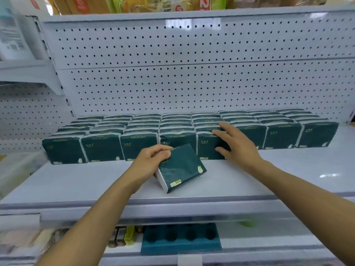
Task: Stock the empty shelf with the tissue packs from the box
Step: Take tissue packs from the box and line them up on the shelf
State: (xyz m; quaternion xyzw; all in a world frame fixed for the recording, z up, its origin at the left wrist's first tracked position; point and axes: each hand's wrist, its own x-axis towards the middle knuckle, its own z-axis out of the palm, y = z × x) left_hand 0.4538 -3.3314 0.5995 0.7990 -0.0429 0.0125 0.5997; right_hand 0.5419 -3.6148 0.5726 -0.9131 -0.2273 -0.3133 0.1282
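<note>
Several rows of dark green tissue packs (138,144) stand upright across the back half of the white shelf (249,181). My left hand (149,162) grips one more dark green tissue pack (182,167) by its upper left corner, tilted, its lower edge on the shelf in front of the middle rows. My right hand (234,143) rests with straight, spread fingers on the top and front of a front-row pack right of centre. The box is out of view.
A white pegboard back panel (192,83) rises behind the packs. Above is a stocked shelf with colourful packages (163,4). Below, a teal tray with round holes (180,239) and small boxes (123,237) sit on the lower shelf.
</note>
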